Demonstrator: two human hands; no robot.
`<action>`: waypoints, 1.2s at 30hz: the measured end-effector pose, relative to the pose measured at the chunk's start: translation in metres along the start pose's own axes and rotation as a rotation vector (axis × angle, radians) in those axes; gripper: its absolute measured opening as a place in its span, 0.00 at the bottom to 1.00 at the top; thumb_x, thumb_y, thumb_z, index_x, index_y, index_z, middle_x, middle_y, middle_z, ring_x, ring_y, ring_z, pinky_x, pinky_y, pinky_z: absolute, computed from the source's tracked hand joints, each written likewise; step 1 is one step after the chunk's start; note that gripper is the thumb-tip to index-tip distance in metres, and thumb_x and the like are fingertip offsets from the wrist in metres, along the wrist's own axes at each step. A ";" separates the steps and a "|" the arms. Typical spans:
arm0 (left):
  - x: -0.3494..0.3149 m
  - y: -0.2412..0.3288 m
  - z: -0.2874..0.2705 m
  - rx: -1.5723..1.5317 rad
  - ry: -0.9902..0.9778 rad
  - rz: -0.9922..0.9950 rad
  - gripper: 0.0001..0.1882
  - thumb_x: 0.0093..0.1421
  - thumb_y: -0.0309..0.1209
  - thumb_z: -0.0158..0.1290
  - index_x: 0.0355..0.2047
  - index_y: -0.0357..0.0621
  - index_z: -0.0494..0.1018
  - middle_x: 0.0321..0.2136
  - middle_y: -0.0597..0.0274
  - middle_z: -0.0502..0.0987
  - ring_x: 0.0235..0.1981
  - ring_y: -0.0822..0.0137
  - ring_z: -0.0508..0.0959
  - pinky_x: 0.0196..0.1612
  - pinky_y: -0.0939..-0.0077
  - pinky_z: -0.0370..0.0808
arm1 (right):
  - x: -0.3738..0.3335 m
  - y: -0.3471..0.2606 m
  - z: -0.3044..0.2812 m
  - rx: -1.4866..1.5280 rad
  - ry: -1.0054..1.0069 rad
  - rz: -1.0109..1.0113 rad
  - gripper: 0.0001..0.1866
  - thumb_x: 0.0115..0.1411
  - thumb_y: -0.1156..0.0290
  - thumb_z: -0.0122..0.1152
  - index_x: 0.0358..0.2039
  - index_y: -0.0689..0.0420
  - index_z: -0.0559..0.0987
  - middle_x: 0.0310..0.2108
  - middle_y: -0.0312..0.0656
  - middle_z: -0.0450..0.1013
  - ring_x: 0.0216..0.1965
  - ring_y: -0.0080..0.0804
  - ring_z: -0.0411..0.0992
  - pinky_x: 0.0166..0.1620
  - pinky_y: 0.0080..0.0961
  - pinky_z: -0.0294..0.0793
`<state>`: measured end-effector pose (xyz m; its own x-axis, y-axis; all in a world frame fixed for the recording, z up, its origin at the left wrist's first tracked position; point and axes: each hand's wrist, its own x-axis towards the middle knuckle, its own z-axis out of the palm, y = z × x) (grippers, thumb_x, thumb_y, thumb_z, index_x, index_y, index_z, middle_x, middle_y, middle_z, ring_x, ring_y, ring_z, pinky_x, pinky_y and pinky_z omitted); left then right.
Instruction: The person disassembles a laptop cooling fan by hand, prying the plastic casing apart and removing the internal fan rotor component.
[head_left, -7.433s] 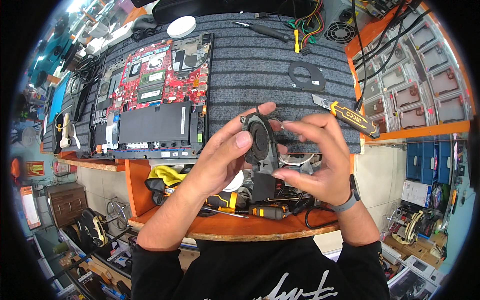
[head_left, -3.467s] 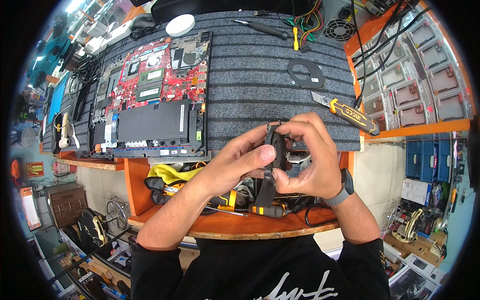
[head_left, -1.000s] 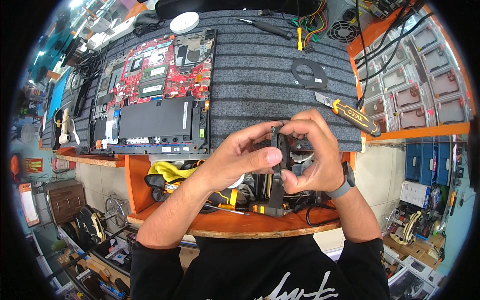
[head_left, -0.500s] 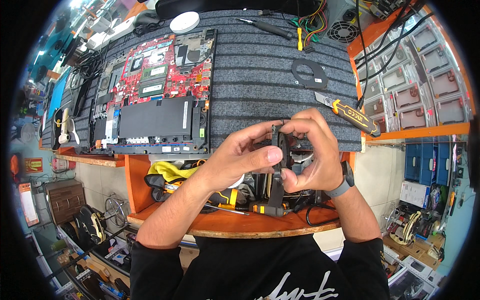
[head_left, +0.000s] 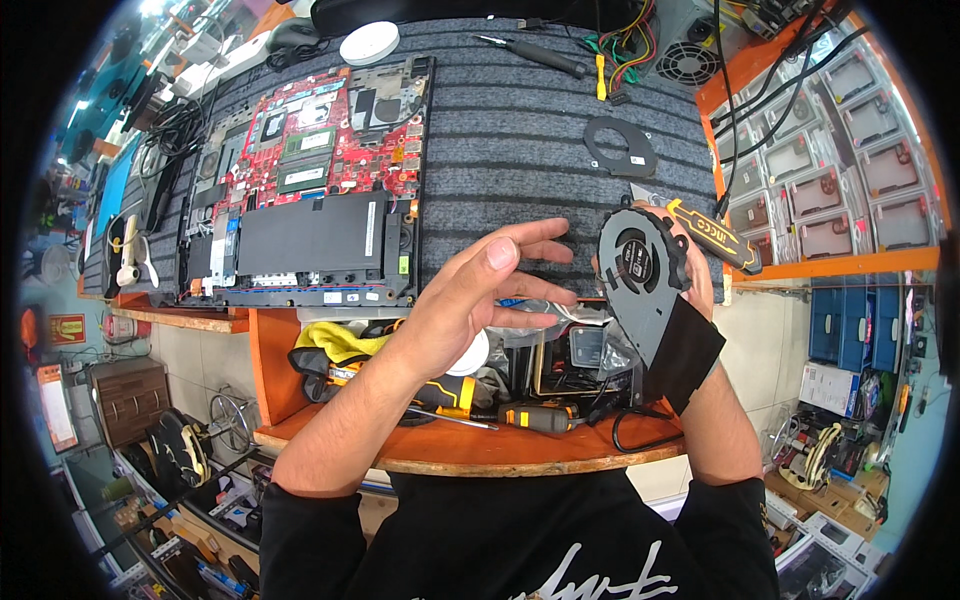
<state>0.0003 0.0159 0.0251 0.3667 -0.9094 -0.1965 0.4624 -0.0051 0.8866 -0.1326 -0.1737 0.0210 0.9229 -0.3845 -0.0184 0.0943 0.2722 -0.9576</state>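
A black laptop cooling fan (head_left: pixel 632 300), with a round vent and a flat black flap at its lower end, faces up in my right hand (head_left: pixel 703 280). Most of that hand is hidden behind the fan. My left hand (head_left: pixel 478 285) holds nothing, its fingers spread and apart from the fan. Beyond the fan lies a yellow-and-black utility knife (head_left: pixel 712 236), its blade partly out. Farther up the striped mat rests a flat dark ring-shaped cover plate (head_left: pixel 620 147). An opened laptop base (head_left: pixel 310 180) with a red circuit board and a black battery lies on the left.
A screwdriver (head_left: pixel 530 55), a white round lid (head_left: pixel 369 44) and coloured cables (head_left: pixel 625 60) lie along the far side. Clear drawers (head_left: pixel 810 170) stand at right. Below the mat, an orange shelf (head_left: pixel 480 455) holds tools and a yellow cloth (head_left: pixel 345 343).
The fan, edge-on between both hands before, has moved right and turned its vented face up in my right hand. My left hand has let go, drawn left and spread its fingers.
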 end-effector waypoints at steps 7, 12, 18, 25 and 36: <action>0.000 -0.003 -0.001 0.014 0.005 0.022 0.51 0.63 0.68 0.42 0.68 0.34 0.56 0.58 0.41 0.67 0.54 0.50 0.77 0.54 0.56 0.77 | 0.000 0.012 -0.014 0.050 0.032 0.016 0.46 0.54 0.42 0.66 0.60 0.66 0.66 0.53 0.46 0.71 0.52 0.32 0.74 0.54 0.29 0.76; 0.000 0.000 0.000 0.035 0.018 0.036 0.50 0.62 0.67 0.43 0.68 0.34 0.57 0.58 0.41 0.67 0.54 0.50 0.77 0.53 0.59 0.78 | -0.002 0.033 -0.033 0.387 -0.036 0.035 0.30 0.67 0.57 0.53 0.64 0.61 0.64 0.53 0.52 0.74 0.49 0.38 0.78 0.50 0.34 0.82; 0.000 -0.001 -0.001 0.033 0.025 0.037 0.49 0.62 0.66 0.44 0.68 0.34 0.58 0.57 0.41 0.67 0.54 0.49 0.77 0.53 0.60 0.78 | -0.002 0.044 -0.040 0.419 -0.046 0.027 0.25 0.72 0.64 0.46 0.66 0.60 0.63 0.51 0.52 0.76 0.47 0.39 0.79 0.48 0.33 0.84; 0.000 -0.003 -0.002 0.031 0.019 0.030 0.50 0.62 0.66 0.45 0.67 0.32 0.58 0.57 0.41 0.68 0.54 0.49 0.77 0.54 0.58 0.78 | 0.000 0.039 -0.035 0.361 0.029 0.087 0.45 0.60 0.47 0.66 0.66 0.64 0.61 0.53 0.51 0.74 0.49 0.39 0.79 0.49 0.35 0.83; 0.000 -0.002 -0.001 0.030 0.010 0.014 0.48 0.63 0.65 0.46 0.66 0.31 0.59 0.57 0.41 0.68 0.54 0.49 0.77 0.54 0.57 0.78 | -0.001 0.041 -0.039 0.291 0.031 0.074 0.48 0.55 0.46 0.70 0.64 0.67 0.62 0.55 0.51 0.71 0.52 0.38 0.76 0.51 0.35 0.81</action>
<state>-0.0001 0.0158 0.0230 0.3808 -0.9054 -0.1878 0.4329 -0.0049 0.9014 -0.1438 -0.1964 -0.0295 0.9198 -0.3801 -0.0981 0.1344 0.5397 -0.8311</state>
